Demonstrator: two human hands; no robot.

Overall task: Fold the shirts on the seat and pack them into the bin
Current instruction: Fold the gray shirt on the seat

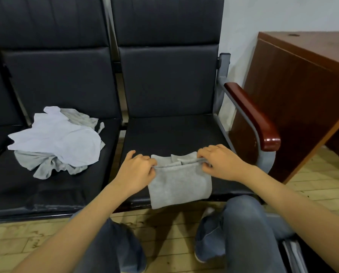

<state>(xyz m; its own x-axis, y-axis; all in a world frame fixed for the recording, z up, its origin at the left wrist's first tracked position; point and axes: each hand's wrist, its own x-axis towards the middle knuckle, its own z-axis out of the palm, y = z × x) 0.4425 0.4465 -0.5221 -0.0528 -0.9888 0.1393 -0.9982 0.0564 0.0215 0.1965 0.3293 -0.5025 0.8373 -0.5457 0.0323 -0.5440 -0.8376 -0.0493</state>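
On seat [174,134], left hand [137,170], right hand [221,162] pinch grey shirt [180,184]; crumpled pile [56,140], perhaps shirts, beside.

armrest [251,113] blocks R, seat [174,133] rear prob. free

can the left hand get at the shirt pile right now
Probably yes: the pile lies uncovered on the next seat, nothing between it and the left hand. That hand must first release the grey shirt it pinches.
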